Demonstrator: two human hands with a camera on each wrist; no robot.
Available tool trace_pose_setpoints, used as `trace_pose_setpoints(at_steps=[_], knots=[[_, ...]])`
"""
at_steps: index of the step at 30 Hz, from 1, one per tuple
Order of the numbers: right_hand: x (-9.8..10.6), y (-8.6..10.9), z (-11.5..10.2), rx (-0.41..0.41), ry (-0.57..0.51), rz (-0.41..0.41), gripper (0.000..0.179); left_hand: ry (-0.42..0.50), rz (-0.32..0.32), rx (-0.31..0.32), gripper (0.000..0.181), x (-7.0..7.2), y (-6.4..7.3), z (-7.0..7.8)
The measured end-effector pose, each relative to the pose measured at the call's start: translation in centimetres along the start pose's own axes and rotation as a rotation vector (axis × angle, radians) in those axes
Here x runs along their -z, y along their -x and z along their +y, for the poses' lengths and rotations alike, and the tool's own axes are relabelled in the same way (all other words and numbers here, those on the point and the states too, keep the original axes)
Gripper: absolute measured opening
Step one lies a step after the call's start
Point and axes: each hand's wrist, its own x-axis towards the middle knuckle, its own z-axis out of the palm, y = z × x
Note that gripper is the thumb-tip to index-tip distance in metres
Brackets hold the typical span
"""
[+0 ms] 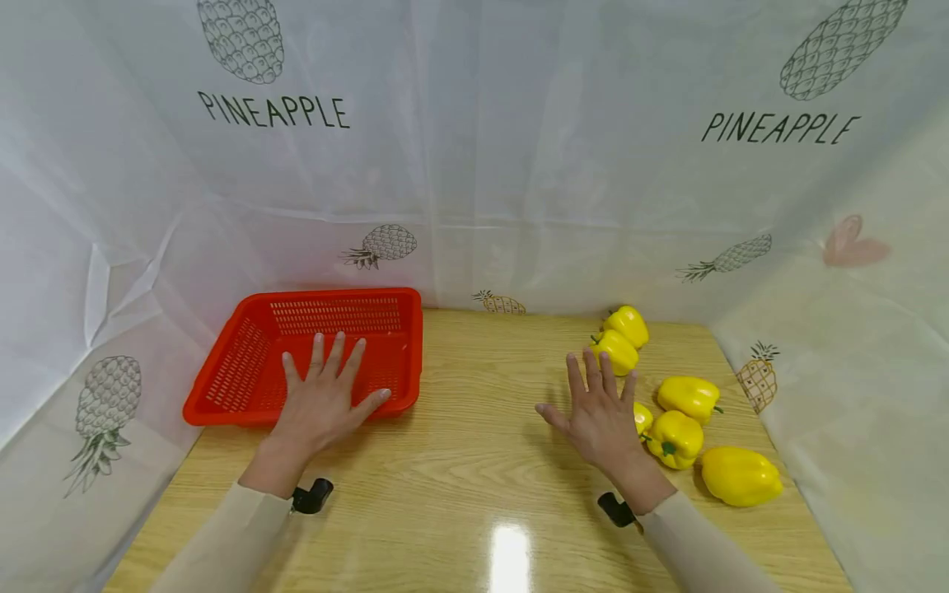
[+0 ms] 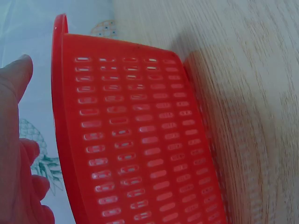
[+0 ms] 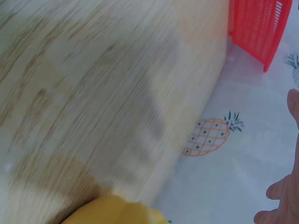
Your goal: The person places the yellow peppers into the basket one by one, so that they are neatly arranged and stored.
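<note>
My left hand (image 1: 319,403) is spread with straight fingers over the near side of a red plastic basket (image 1: 410,354), holding nothing. In the left wrist view its fingers (image 2: 18,77) are beside the basket's rim, and the slotted wall (image 2: 135,130) fills the middle. My right hand (image 1: 604,416) is also spread flat and holds nothing, above the table just left of several yellow bell peppers. A pepper (image 1: 615,352) lies beyond its fingertips, and another (image 1: 642,418) is partly hidden behind the hand. In the right wrist view a yellow pepper (image 3: 114,212) shows at the bottom edge.
More yellow peppers lie at the right: one at the back (image 1: 628,324), one on its side (image 1: 689,398), one stem-forward (image 1: 676,439) and one near the right edge (image 1: 741,476). A wooden table (image 1: 460,494) bears everything. White pineapple-print sheeting (image 1: 519,165) encloses its back and sides.
</note>
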Motion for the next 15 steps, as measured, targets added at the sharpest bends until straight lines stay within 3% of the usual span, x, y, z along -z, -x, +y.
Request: trace_pose_setpoints(at_steps=[8, 15], knots=[[-0.2, -1.3, -2.9, 0.054, -0.024, 0.038, 0.100, 0.020, 0.018, 0.027, 0.100, 0.6, 0.4, -1.7], [-0.6, -2.9, -7.3, 0.154, -0.008, 0.055, 0.099, 0.039, 0.046, 0.092, 0.100, 1.9, 1.3, -5.2]])
